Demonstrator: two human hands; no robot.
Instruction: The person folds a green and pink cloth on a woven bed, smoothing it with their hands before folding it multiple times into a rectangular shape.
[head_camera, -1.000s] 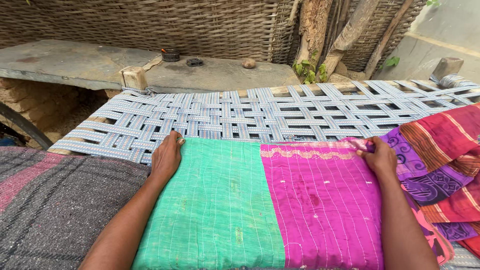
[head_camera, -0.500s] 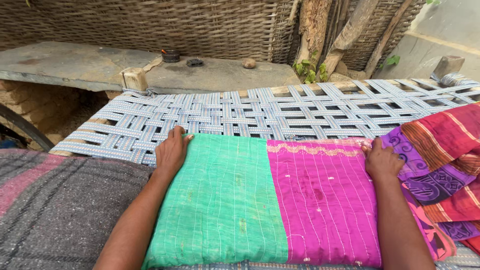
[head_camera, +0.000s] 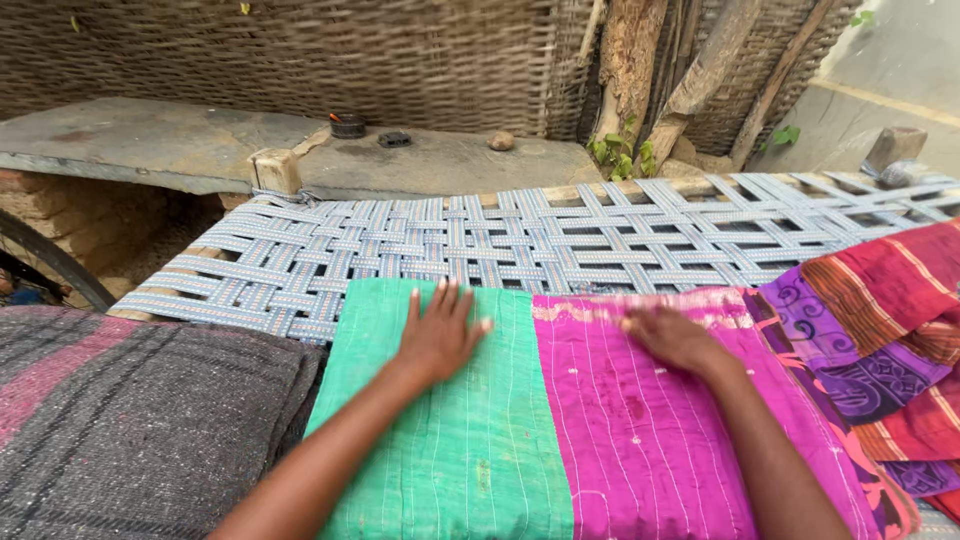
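Note:
A folded quilt lies on a woven-strap cot (head_camera: 520, 235). Its left half is green (head_camera: 450, 440) and its right half is magenta (head_camera: 640, 430), both with lines of white stitching. My left hand (head_camera: 440, 335) lies flat on the green half near its far edge, fingers spread. My right hand (head_camera: 675, 335) rests palm down on the magenta half near the far edge and looks blurred. Neither hand grips anything.
A grey and pink blanket (head_camera: 130, 420) lies at the left of the quilt. Red and purple patterned cloth (head_camera: 880, 330) is piled at the right. Beyond the cot are a stone slab (head_camera: 200, 145) with small dark objects, a wicker wall (head_camera: 300, 55) and wooden poles (head_camera: 690, 70).
Both hands have slid inward along the quilt's far edge, from its outer corners toward the middle. The view has shifted a little.

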